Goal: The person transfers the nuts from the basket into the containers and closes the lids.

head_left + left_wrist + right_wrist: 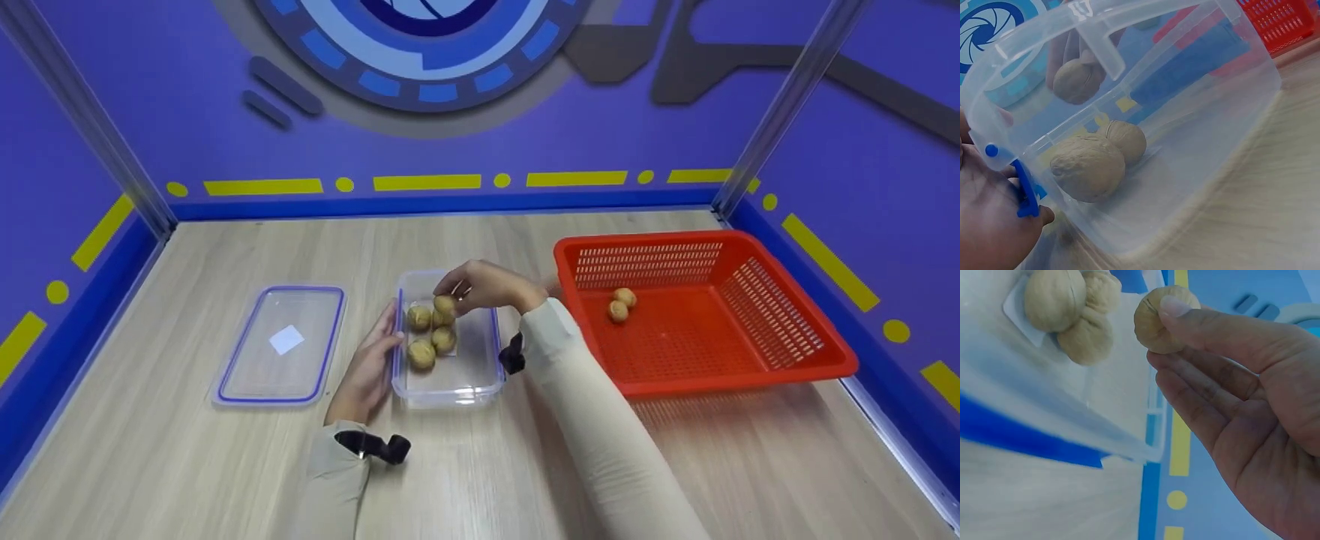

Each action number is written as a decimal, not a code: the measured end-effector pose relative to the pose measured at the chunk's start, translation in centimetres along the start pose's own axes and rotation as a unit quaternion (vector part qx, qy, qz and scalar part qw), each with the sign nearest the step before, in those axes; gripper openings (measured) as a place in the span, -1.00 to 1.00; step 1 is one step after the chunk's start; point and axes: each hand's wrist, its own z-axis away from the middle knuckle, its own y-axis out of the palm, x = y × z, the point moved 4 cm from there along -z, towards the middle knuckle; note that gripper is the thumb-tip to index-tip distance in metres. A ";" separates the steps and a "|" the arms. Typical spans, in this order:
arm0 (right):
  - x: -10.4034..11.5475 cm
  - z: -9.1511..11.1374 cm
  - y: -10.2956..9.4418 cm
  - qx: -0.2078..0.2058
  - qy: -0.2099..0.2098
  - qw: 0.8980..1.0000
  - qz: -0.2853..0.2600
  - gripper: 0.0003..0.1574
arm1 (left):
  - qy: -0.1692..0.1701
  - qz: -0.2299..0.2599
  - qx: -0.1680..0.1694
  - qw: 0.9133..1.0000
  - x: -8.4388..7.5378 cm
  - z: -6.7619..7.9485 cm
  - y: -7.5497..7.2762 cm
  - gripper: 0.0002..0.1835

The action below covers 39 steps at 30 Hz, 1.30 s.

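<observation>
My right hand (487,286) pinches a walnut (1158,322) between thumb and fingers, above the far part of a clear plastic container (476,367). Inside the container several walnuts (421,355) lie grouped along its left side. My left hand (366,379) holds the container at its left wall, thumb at the rim. In the left wrist view, a blue clip (1027,191) hangs beside that hand and partly covers the fingers. Two more walnuts (618,311) lie in a red plastic basket (697,379) on the right.
Left of the container, a clear lid (259,367) with a blue-purple seal and a white label lies flat on the wooden table (450,495). Blue-purple panels (465,150) enclose the back and sides. The basket's raised left wall stands close to my right forearm.
</observation>
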 end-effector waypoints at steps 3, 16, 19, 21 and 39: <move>0.1 -0.5 0.7 0.006 0.003 1.000 0.003 -0.50 | -0.001 -0.003 0.004 1.000 0.1 0.0 0.0 -0.29; 0.3 -1.4 2.4 0.024 0.018 1.000 0.004 -0.50 | -0.014 -0.007 -0.011 1.000 0.1 0.0 0.1 -0.27; 0.2 -1.6 2.6 0.025 0.023 0.999 0.011 -0.50 | -0.014 -0.007 -0.013 1.000 0.0 0.0 0.1 -0.27; 0.2 -1.7 2.7 0.026 0.026 0.999 0.013 -0.50 | -0.016 -0.004 -0.015 1.000 0.0 0.0 0.1 -0.27; 0.3 -2.2 3.6 0.038 0.044 0.998 0.016 -0.59 | -0.004 -0.007 0.004 1.000 0.0 0.0 -0.2 -0.29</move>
